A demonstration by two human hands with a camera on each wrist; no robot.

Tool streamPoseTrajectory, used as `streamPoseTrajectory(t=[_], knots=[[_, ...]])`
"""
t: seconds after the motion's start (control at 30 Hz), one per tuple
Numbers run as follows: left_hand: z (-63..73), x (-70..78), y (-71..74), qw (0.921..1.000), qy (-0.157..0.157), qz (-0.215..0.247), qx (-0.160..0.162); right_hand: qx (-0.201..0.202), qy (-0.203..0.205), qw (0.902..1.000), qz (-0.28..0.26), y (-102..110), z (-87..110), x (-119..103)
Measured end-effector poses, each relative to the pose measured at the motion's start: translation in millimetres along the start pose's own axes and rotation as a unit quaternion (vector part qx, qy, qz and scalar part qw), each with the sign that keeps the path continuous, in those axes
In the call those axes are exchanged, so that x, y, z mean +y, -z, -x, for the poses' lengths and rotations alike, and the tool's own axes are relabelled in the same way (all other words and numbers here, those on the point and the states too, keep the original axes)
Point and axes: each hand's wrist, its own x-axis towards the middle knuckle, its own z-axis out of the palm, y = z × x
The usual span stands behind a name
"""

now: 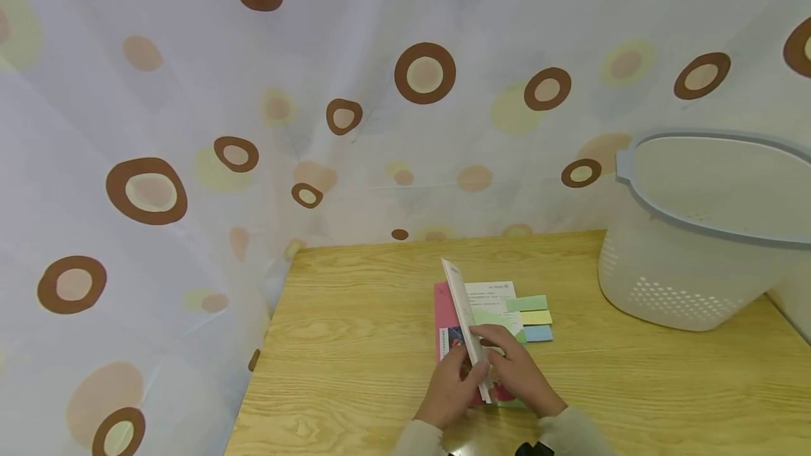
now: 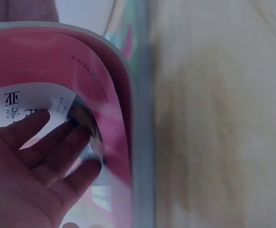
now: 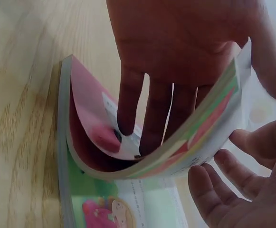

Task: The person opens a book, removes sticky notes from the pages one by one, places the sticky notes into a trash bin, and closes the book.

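Observation:
A paperback book (image 1: 491,294) lies open on the wooden table, its pink inner cover flap (image 2: 38,52) on the left. Green, yellow and blue tabs (image 1: 536,318) stick out past its right edge. A bundle of pages (image 1: 461,298) stands raised between both hands. My left hand (image 1: 448,387) holds this bundle near its lower edge, fingers on the pink side and thumb across the other. From the right, my right hand (image 1: 518,373) touches the bundle with its fingertips (image 3: 202,178). The right wrist view shows the pages bent in a curve.
A tall white plastic basket (image 1: 684,280) with a grey-blue rim and holes in its side stands at the table's right. Behind and to the left hangs a white curtain (image 1: 367,210) with brown and yellow spots. Wooden tabletop (image 1: 342,336) surrounds the book.

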Motion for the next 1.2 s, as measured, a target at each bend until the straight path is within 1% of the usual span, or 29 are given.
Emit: streamPoseTrajectory(t=[0.03,0.1,0.17,0.27,0.33,0.4,0.47,0.53,0.67,0.73,0.8,0.87,0.93,1.0,1.03,1.07,1.1,1.13,1.17,1.2], knots=[[-0.5,1.5,1.1,0.9998,0.006,0.020,-0.004,0.000,0.005,1.0000,0.000,-0.9,0.3,-0.2],[-1.9,4.3,3.6,0.9991,0.007,0.042,-0.008,0.002,0.021,0.9998,0.002,-1.8,1.1,-0.8],[-2.7,6.7,7.2,0.9977,0.016,0.065,-0.009,0.007,0.039,0.9992,0.009,-2.2,1.9,-1.6],[-1.9,9.1,15.4,0.9921,0.051,0.113,-0.016,0.018,0.056,0.9982,0.006,-4.4,2.6,-3.9],[-0.4,8.4,22.8,0.9864,0.075,0.145,-0.019,0.025,0.066,0.9974,0.017,-8.2,2.7,-5.5],[1.1,5.8,31.9,0.9817,0.088,0.167,-0.027,0.031,0.076,0.9958,0.041,-14.1,2.4,-6.4],[2.3,2.8,42.8,0.9805,0.097,0.168,-0.030,0.038,0.098,0.9910,0.083,-21.4,2.4,-6.1],[2.8,-0.4,55.3,0.9793,0.108,0.167,-0.038,0.044,0.118,0.9856,0.113,-29.0,3.7,-5.5],[2.7,-7.0,80.1,0.9777,0.128,0.157,-0.057,0.062,0.154,0.9711,0.172,-43.0,11.5,-2.4],[2.8,-11.5,89.4,0.9801,0.130,0.137,-0.060,0.065,0.159,0.9639,0.204,-49.7,16.3,0.2],[3.9,-14.9,96.3,0.9832,0.134,0.110,-0.056,0.059,0.160,0.9580,0.231,-56.2,20.0,3.1],[5.3,-16.4,100.7,0.9866,0.142,0.072,-0.037,0.048,0.161,0.9550,0.244,-61.9,22.1,6.2],[5.4,-15.6,102.8,0.9904,0.136,0.023,-0.002,0.038,0.164,0.9538,0.249,-66.4,22.6,8.5],[4.1,-11.3,103.3,0.9923,0.109,-0.036,0.045,0.025,0.165,0.9535,0.251,-69.8,21.8,9.6],[3.1,-7.2,103.3,0.9918,0.089,-0.067,0.063,0.020,0.165,0.9533,0.252,-71.5,21.2,9.6],[1.5,-3.2,102.6,0.9905,0.063,-0.096,0.075,0.015,0.164,0.9537,0.251,-72.9,20.7,9.1],[-0.5,1.0,101.6,0.9873,0.038,-0.129,0.084,0.012,0.167,0.9539,0.249,-74.1,20.6,8.3],[-2.4,5.0,100.3,0.9842,0.012,-0.155,0.084,0.011,0.171,0.9533,0.248,-75.2,20.5,7.8],[-4.3,8.5,98.9,0.9822,-0.013,-0.173,0.072,0.012,0.178,0.9525,0.247,-76.3,20.7,7.4],[-6.3,11.2,97.1,0.9810,-0.033,-0.184,0.051,0.016,0.186,0.9514,0.245,-77.2,21.2,7.1]])
